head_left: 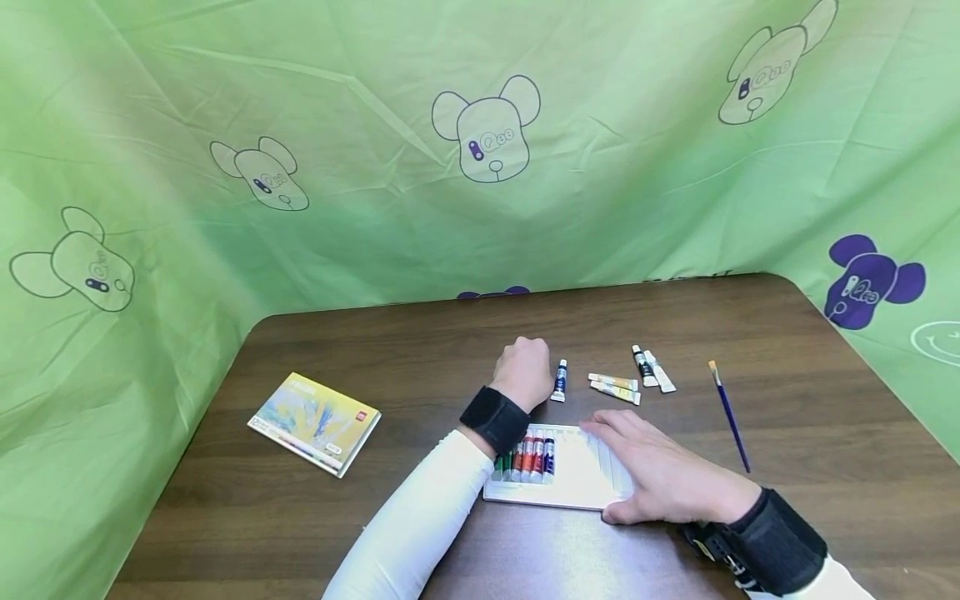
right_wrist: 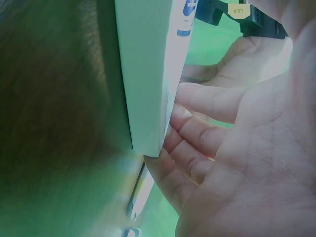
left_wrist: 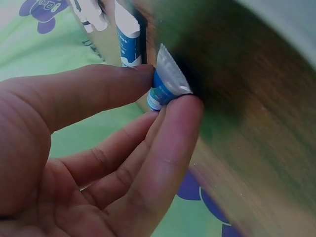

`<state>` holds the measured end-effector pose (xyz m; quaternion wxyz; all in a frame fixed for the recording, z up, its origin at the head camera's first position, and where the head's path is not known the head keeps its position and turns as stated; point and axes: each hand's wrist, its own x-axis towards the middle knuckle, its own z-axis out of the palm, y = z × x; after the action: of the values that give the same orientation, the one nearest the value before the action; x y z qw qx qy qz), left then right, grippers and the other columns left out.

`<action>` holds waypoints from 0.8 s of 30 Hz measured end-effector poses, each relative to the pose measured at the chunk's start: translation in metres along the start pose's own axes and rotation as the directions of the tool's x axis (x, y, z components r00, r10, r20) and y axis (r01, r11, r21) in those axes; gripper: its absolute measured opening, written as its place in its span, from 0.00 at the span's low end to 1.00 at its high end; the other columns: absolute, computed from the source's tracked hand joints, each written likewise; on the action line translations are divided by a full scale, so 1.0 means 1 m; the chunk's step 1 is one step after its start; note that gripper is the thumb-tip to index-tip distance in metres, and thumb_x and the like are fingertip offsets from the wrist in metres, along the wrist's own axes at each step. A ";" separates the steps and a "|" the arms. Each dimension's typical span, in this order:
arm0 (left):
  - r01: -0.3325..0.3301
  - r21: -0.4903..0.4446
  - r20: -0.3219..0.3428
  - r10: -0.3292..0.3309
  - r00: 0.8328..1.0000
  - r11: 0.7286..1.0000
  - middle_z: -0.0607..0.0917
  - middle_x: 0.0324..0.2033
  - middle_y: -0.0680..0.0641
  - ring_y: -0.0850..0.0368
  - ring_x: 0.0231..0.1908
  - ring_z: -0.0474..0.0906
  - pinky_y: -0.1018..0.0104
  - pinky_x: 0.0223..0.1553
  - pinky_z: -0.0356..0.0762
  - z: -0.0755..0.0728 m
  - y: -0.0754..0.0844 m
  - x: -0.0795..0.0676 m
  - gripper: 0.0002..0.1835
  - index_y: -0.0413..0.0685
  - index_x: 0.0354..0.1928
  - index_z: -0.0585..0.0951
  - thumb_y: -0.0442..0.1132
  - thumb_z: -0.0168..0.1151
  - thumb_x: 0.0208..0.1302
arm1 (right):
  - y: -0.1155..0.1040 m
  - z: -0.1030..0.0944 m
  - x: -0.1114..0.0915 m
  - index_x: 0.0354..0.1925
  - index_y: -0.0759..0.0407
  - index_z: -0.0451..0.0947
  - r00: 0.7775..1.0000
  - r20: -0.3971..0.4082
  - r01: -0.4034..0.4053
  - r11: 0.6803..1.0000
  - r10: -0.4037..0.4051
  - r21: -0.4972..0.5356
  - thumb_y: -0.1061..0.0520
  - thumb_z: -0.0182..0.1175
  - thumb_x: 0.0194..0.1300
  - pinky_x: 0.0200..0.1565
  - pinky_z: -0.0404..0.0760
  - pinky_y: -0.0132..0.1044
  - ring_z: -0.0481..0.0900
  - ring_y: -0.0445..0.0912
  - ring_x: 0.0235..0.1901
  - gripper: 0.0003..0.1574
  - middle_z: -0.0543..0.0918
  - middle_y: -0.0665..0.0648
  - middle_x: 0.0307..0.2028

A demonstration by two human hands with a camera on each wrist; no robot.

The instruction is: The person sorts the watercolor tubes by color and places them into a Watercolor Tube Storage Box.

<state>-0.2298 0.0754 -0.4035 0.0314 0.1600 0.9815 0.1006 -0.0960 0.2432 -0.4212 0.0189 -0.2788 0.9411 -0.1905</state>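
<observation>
My left hand (head_left: pixel 523 373) is beyond the tray's back edge; in the left wrist view its thumb and finger pinch a small blue-labelled paint tube (left_wrist: pixel 165 81), silver crimped end up. The hand hides this tube from the head view. Just right of it lies another blue paint tube (head_left: pixel 559 381). My right hand (head_left: pixel 660 471) spreads over the right end of the white plastic tray (head_left: pixel 573 471), thumb by the near corner and fingers toward the back edge. Green, red, orange and blue paint tubes (head_left: pixel 528 458) lie side by side in the tray's left part, partly covered by the left wrist.
Two yellowish tubes (head_left: pixel 615 388) lie behind the tray, with a dark tube (head_left: pixel 643 367) and a white tube (head_left: pixel 660 372) farther right. A blue-handled paintbrush (head_left: pixel 730 417) lies at the right. The yellow box (head_left: pixel 315 422) is on the table's left side. Green printed cloth (head_left: pixel 360 208) hangs behind.
</observation>
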 end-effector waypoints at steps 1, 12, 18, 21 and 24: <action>0.000 -0.008 -0.003 0.000 1.000 1.000 0.85 0.32 0.49 0.55 0.28 0.79 0.59 0.26 0.76 0.000 0.000 0.000 0.07 0.50 0.34 0.85 0.41 0.61 0.56 | 0.000 0.000 0.000 0.64 0.60 0.66 1.000 -0.001 0.002 1.000 -0.002 -0.001 0.35 0.71 0.38 0.59 0.67 0.52 0.65 0.51 0.61 0.59 0.67 0.58 0.62; -0.011 -0.017 0.005 0.011 1.000 1.000 0.84 0.29 0.49 0.54 0.28 0.80 0.59 0.26 0.76 -0.001 -0.002 -0.002 0.06 0.51 0.25 0.82 0.40 0.60 0.56 | 0.001 0.000 0.000 0.64 0.60 0.66 1.000 -0.013 0.005 1.000 -0.006 -0.017 0.35 0.72 0.37 0.60 0.67 0.52 0.64 0.53 0.62 0.60 0.67 0.60 0.63; -0.017 -0.012 0.014 0.017 1.000 1.000 0.84 0.28 0.51 0.55 0.27 0.78 0.60 0.27 0.76 -0.001 -0.002 -0.003 0.06 0.52 0.27 0.83 0.42 0.59 0.59 | 0.000 -0.001 -0.001 0.65 0.60 0.66 1.000 -0.006 0.003 1.000 -0.004 -0.012 0.35 0.71 0.38 0.60 0.67 0.52 0.64 0.54 0.62 0.59 0.67 0.61 0.63; -0.011 -0.020 0.020 0.011 1.000 1.000 0.84 0.29 0.50 0.55 0.27 0.78 0.60 0.27 0.76 -0.002 -0.002 -0.004 0.07 0.51 0.30 0.84 0.43 0.59 0.60 | -0.001 -0.001 -0.001 0.64 0.60 0.66 1.000 -0.001 0.000 1.000 0.000 -0.005 0.35 0.71 0.38 0.60 0.67 0.53 0.64 0.54 0.63 0.59 0.67 0.61 0.63; -0.011 -0.029 0.024 0.012 1.000 1.000 0.84 0.30 0.50 0.55 0.27 0.78 0.61 0.27 0.76 -0.003 -0.003 -0.006 0.07 0.50 0.31 0.84 0.43 0.60 0.59 | -0.001 -0.002 -0.001 0.64 0.60 0.66 1.000 -0.001 0.001 1.000 -0.001 -0.005 0.35 0.71 0.38 0.59 0.67 0.53 0.64 0.54 0.62 0.59 0.67 0.61 0.63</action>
<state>-0.2257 0.0701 -0.4014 0.0448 0.1664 0.9786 0.1129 -0.0952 0.2435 -0.4194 0.0176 -0.2792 0.9414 -0.1882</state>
